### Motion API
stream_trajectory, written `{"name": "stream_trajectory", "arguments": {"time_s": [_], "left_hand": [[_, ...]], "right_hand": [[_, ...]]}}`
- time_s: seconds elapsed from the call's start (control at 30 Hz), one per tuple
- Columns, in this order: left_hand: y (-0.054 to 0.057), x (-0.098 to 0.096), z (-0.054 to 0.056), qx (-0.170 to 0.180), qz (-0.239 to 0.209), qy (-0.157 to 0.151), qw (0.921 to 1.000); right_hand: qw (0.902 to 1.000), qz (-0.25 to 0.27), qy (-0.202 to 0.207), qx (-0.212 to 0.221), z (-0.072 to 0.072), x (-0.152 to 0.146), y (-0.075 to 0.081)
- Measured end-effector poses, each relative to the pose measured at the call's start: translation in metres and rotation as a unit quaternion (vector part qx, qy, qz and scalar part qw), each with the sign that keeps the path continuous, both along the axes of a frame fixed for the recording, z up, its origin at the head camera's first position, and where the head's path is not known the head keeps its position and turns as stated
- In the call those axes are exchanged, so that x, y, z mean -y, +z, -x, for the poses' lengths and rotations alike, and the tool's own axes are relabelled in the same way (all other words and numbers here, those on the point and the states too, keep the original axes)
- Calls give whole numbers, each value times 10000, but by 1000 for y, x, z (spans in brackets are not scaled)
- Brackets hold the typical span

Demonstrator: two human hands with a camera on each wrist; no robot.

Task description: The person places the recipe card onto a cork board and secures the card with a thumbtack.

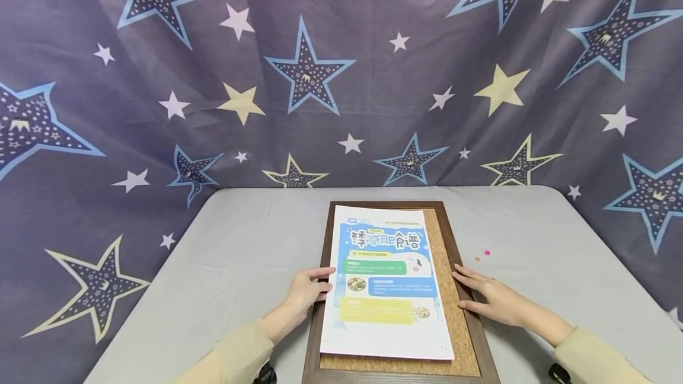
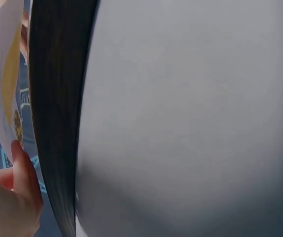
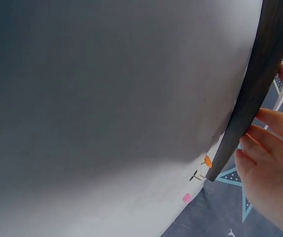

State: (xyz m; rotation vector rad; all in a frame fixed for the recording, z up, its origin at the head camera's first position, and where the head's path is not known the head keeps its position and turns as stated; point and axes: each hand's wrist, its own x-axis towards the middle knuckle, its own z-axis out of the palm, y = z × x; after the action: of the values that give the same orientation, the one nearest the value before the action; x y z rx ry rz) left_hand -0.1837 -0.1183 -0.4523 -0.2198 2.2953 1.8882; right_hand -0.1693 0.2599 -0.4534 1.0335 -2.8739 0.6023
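A cork board (image 1: 448, 265) with a dark wooden frame (image 1: 315, 336) lies on the grey table. On the cork rests a printed paper sheet (image 1: 386, 336) with blue, green and yellow panels, set toward the left side. My left hand (image 1: 303, 295) touches the sheet's left edge with its fingertips, over the frame's left side; the left wrist view shows a finger (image 2: 23, 170) against the sheet. Along the frame's right side, my right hand (image 1: 496, 301) rests its spread fingertips; in the right wrist view its fingers (image 3: 274, 121) touch the wood.
Right of the board lie a pink pushpin (image 1: 487, 252) and an orange pushpin (image 1: 477, 259). Another small dark thing (image 3: 194, 176) shows near them in the right wrist view. A star-patterned curtain (image 1: 373, 105) hangs behind the grey table (image 1: 256, 236).
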Motion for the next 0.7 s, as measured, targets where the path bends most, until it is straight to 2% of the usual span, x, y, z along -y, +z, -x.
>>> {"name": "stream_trajectory", "arguments": {"time_s": [0.47, 0.7], "left_hand": [[-2, -14, 1, -24, -123, -174, 9998], [-1, -20, 1, -13, -101, -253, 9996]], "right_hand": [[9999, 12, -104, 36, 0, 0, -2], [9996, -76, -187, 215, 1, 1, -2]]}}
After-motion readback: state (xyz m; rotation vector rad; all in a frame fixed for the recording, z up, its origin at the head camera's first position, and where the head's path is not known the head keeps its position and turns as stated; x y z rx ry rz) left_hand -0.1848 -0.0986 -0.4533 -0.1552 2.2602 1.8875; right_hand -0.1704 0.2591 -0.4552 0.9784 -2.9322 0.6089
